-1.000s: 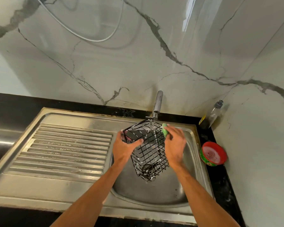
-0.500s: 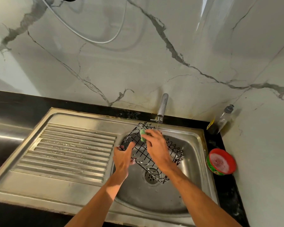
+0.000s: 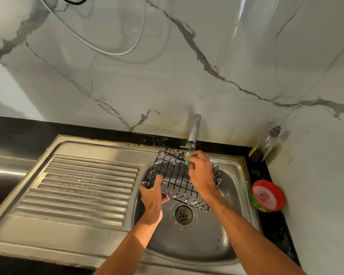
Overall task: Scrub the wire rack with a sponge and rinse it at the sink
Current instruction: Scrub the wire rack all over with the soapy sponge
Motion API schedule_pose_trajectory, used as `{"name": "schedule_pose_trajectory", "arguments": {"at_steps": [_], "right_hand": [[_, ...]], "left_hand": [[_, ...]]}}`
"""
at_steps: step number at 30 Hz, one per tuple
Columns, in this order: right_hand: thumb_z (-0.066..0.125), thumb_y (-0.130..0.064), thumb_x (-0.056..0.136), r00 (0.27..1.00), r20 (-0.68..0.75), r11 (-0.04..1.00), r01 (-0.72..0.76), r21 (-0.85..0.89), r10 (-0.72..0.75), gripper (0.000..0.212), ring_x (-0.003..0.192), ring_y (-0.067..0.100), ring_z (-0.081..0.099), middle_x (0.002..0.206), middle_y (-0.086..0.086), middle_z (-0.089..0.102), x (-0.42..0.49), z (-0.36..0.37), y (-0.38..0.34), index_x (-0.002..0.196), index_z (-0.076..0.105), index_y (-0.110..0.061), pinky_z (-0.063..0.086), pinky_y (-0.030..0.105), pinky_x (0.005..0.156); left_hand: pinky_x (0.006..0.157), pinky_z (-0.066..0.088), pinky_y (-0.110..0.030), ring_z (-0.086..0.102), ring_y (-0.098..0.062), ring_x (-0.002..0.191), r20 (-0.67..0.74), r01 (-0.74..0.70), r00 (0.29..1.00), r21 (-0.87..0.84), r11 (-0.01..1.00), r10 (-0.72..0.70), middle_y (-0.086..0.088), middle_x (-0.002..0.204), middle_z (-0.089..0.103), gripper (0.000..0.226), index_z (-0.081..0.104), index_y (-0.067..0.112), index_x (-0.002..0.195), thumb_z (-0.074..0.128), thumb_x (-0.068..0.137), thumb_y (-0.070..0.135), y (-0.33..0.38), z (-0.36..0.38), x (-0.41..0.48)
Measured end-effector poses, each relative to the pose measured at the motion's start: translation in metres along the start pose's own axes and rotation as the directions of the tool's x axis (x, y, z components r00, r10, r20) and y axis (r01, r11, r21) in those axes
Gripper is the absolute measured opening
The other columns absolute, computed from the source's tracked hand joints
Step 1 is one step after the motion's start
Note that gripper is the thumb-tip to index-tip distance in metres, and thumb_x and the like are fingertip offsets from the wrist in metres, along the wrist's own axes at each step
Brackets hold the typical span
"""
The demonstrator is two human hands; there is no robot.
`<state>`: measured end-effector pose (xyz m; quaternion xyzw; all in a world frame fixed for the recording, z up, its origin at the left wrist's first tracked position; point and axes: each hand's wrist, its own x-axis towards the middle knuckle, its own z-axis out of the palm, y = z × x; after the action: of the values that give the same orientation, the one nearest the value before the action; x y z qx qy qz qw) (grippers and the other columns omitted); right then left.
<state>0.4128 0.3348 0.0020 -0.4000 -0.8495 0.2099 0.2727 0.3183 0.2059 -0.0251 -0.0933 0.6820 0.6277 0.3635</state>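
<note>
While left hand [image 3: 151,197] grips rack [image 3: 173,176], right hand [image 3: 202,173] half-hides sponge [image 3: 187,159].

Sponge [image 3: 187,158] mostly behind right hand [image 3: 202,175]

wire rack [image 3: 175,181] is held tilted over the sink [image 3: 207,243] | its near-left corner is gripped by the left hand [image 3: 152,197] | green sponge [image 3: 187,159] is pinched in the right hand [image 3: 202,175] fingertips at the rack's far rim | tap [image 3: 194,132] is seen just beyond those fingertips
</note>
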Motion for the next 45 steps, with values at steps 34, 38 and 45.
{"name": "schedule_pose_trajectory", "arguments": {"at_steps": [34,38,45], "right_hand": [[0.066,0.009,0.084,0.926,-0.295,0.959,-0.271,-0.086,0.236,0.036,0.108,0.017,0.061,0.117,0.005,0.066,-0.002,-0.015,0.007,0.113,0.072,-0.011,0.054,0.016,0.081],[0.066,0.011,0.084,0.969,-0.188,0.982,-0.175,-0.075,0.159,0.035,0.106,0.013,0.061,0.119,0.005,0.067,-0.025,0.002,-0.014,0.111,0.074,-0.011,0.044,0.000,0.084],[0.072,0.008,0.080,0.919,-0.322,0.963,-0.261,-0.065,0.227,0.030,0.100,0.022,0.064,0.108,0.008,0.072,-0.045,-0.010,0.006,0.105,0.075,-0.007,0.061,0.038,0.082]], "left_hand": [[0.073,0.064,-0.045,0.067,-0.031,0.080,0.133,0.120,0.986,-0.180,0.976,-0.096,-0.013,0.108,0.056,0.051,0.047,0.016,0.127,0.075,0.085,0.022,0.008,0.009,0.029],[0.076,0.063,-0.047,0.065,-0.031,0.079,0.123,0.109,0.988,-0.181,0.977,-0.088,-0.013,0.104,0.055,0.049,0.046,0.017,0.126,0.074,0.086,0.022,0.007,0.003,0.027],[0.072,0.064,-0.046,0.065,-0.033,0.085,0.147,0.104,0.986,-0.147,0.984,-0.082,-0.011,0.102,0.054,0.042,0.048,0.016,0.117,0.075,0.084,0.021,-0.003,-0.007,0.021]]}}
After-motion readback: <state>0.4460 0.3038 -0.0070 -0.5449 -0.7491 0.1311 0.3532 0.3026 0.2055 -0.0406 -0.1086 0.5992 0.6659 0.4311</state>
